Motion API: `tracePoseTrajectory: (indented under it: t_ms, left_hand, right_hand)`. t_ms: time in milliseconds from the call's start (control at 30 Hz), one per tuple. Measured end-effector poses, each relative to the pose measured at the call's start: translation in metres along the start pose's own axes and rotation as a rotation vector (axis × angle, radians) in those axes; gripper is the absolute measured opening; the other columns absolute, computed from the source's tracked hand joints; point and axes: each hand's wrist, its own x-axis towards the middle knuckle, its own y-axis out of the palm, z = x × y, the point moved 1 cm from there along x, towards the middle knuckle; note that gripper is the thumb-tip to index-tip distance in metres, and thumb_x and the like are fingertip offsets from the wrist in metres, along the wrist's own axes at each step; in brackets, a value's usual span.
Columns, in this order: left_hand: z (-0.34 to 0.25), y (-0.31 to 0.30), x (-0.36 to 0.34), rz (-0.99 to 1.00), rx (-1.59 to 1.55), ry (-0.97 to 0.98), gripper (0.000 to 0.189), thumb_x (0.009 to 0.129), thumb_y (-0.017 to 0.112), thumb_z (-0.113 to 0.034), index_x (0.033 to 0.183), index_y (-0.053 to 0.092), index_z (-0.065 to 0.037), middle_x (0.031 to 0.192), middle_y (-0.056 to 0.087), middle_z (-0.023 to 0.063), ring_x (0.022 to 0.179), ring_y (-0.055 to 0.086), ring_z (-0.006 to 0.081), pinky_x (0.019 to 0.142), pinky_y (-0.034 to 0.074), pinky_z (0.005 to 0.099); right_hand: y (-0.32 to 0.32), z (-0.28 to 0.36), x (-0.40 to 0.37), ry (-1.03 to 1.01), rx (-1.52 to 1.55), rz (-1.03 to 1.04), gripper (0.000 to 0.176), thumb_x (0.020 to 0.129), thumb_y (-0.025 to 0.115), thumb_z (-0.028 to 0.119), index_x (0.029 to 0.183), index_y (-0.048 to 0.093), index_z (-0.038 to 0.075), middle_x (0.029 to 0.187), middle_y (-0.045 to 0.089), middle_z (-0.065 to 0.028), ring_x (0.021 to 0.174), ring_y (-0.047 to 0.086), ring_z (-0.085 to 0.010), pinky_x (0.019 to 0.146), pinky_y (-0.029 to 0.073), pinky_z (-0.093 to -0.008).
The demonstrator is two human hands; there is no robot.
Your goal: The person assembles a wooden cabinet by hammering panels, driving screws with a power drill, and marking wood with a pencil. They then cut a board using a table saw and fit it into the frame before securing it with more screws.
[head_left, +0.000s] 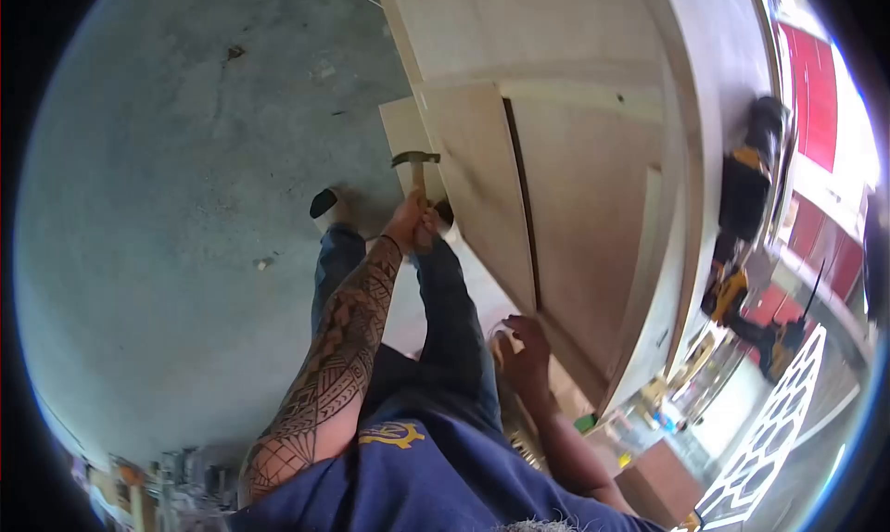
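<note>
My left hand (414,224) is wrapped around the wooden handle of a claw hammer (417,161), whose metal head points away from me above my shoes. Beside the hammer stands a pale plywood cabinet (593,180) with a dark gap between two of its panels. A smaller light panel (399,129) shows behind the hammer head, against the cabinet's edge. Near the cabinet's lower corner, my right hand (526,354) has loosely curled fingers with a space between fingertips and thumb. I can make out nothing held in it.
Two yellow-and-black cordless power tools, one upper (746,184) and one lower (728,296), lie along the cabinet's right side. A brown box (660,484) is at lower right. Bare concrete floor (185,208) spreads to the left, with small debris on it. Red cabinets (808,96) stand beyond.
</note>
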Motion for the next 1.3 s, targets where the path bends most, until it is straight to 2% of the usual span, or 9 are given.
tracePoseTrajectory:
  t_ms: [67, 233, 367, 633, 767, 800, 833, 1000, 1300]
  left_hand:
    - [-0.007, -0.005, -0.016, 0.021, -0.135, -0.012, 0.038, 0.105, 0.053, -0.046, 0.106, 0.052, -0.009, 0.075, 0.054, 0.0006, 0.054, 0.052, 0.0104, 0.050, 0.050, 0.0261]
    - [0.054, -0.008, -0.056, 0.050, -0.251, -0.096, 0.041, 0.104, 0.054, -0.047, 0.106, 0.054, -0.006, 0.075, 0.054, 0.0009, 0.056, 0.054, 0.0101, 0.051, 0.051, 0.0260]
    - [0.077, 0.003, -0.092, -0.014, -0.264, -0.190, 0.043, 0.105, 0.053, -0.049, 0.104, 0.056, -0.006, 0.076, 0.055, 0.0018, 0.057, 0.055, 0.0106, 0.052, 0.052, 0.0266]
    - [0.120, 0.009, -0.075, -0.102, -0.235, -0.252, 0.045, 0.106, 0.044, -0.050, 0.095, 0.056, -0.008, 0.068, 0.053, 0.0003, 0.054, 0.054, 0.0129, 0.050, 0.053, 0.0280]
    - [0.155, 0.026, -0.025, -0.047, -0.142, -0.316, 0.036, 0.106, 0.044, -0.042, 0.090, 0.052, -0.011, 0.063, 0.049, -0.0012, 0.049, 0.050, 0.0137, 0.047, 0.051, 0.0272]
    - [0.170, 0.024, -0.007, 0.232, -0.104, -0.420, 0.031, 0.105, 0.046, -0.036, 0.086, 0.050, -0.012, 0.061, 0.046, -0.0021, 0.048, 0.047, 0.0133, 0.045, 0.048, 0.0259]
    - [0.184, 0.039, -0.001, 0.060, -0.317, -0.474, 0.028, 0.104, 0.047, -0.034, 0.088, 0.048, -0.011, 0.062, 0.044, -0.0027, 0.049, 0.045, 0.0110, 0.045, 0.046, 0.0250]
    - [0.190, 0.029, -0.023, -0.041, -0.298, -0.404, 0.038, 0.108, 0.045, -0.044, 0.100, 0.052, -0.007, 0.066, 0.048, -0.0021, 0.052, 0.050, 0.0098, 0.048, 0.049, 0.0255]
    - [0.237, 0.020, -0.033, 0.069, -0.260, -0.360, 0.047, 0.107, 0.047, -0.049, 0.102, 0.054, -0.002, 0.071, 0.052, 0.0005, 0.056, 0.054, 0.0110, 0.052, 0.051, 0.0268]
  right_hand:
    - [-0.039, 0.050, -0.012, -0.160, 0.074, -0.211, 0.024, 0.082, 0.075, -0.004, 0.104, 0.070, 0.004, 0.106, 0.071, -0.0144, 0.098, 0.069, -0.0329, 0.086, 0.056, -0.0394]
    - [-0.158, 0.039, -0.056, -0.464, -0.317, -0.584, 0.034, 0.074, 0.075, -0.009, 0.102, 0.069, 0.009, 0.098, 0.067, -0.0100, 0.086, 0.062, -0.0269, 0.076, 0.049, -0.0369]
    - [-0.182, -0.016, -0.038, -0.493, -0.338, -0.399, 0.049, 0.077, 0.081, 0.001, 0.121, 0.063, 0.014, 0.108, 0.057, -0.0120, 0.088, 0.058, -0.0267, 0.076, 0.048, -0.0384]
    - [-0.172, -0.041, -0.028, -0.594, -0.224, -0.430, 0.058, 0.073, 0.082, 0.001, 0.125, 0.062, 0.018, 0.108, 0.049, -0.0107, 0.084, 0.054, -0.0252, 0.070, 0.048, -0.0351]
    - [-0.167, -0.041, -0.024, -0.594, -0.135, -0.447, 0.056, 0.071, 0.081, 0.003, 0.122, 0.067, 0.021, 0.106, 0.049, -0.0091, 0.083, 0.054, -0.0235, 0.070, 0.048, -0.0341]
    - [-0.165, -0.048, -0.025, -0.570, -0.104, -0.430, 0.053, 0.072, 0.080, 0.002, 0.120, 0.069, 0.022, 0.104, 0.049, -0.0084, 0.082, 0.054, -0.0228, 0.069, 0.048, -0.0338]
    - [-0.165, -0.050, -0.023, -0.564, -0.110, -0.423, 0.053, 0.072, 0.080, 0.002, 0.120, 0.069, 0.022, 0.104, 0.049, -0.0084, 0.082, 0.054, -0.0228, 0.069, 0.048, -0.0338]
    - [-0.170, -0.047, -0.025, -0.571, -0.089, -0.446, 0.051, 0.075, 0.077, 0.002, 0.121, 0.071, 0.022, 0.103, 0.051, -0.0080, 0.085, 0.056, -0.0234, 0.073, 0.051, -0.0356]
    - [-0.173, -0.042, -0.027, -0.611, -0.018, -0.475, 0.041, 0.084, 0.074, 0.010, 0.123, 0.069, 0.018, 0.107, 0.055, -0.0117, 0.100, 0.059, -0.0305, 0.084, 0.053, -0.0399]
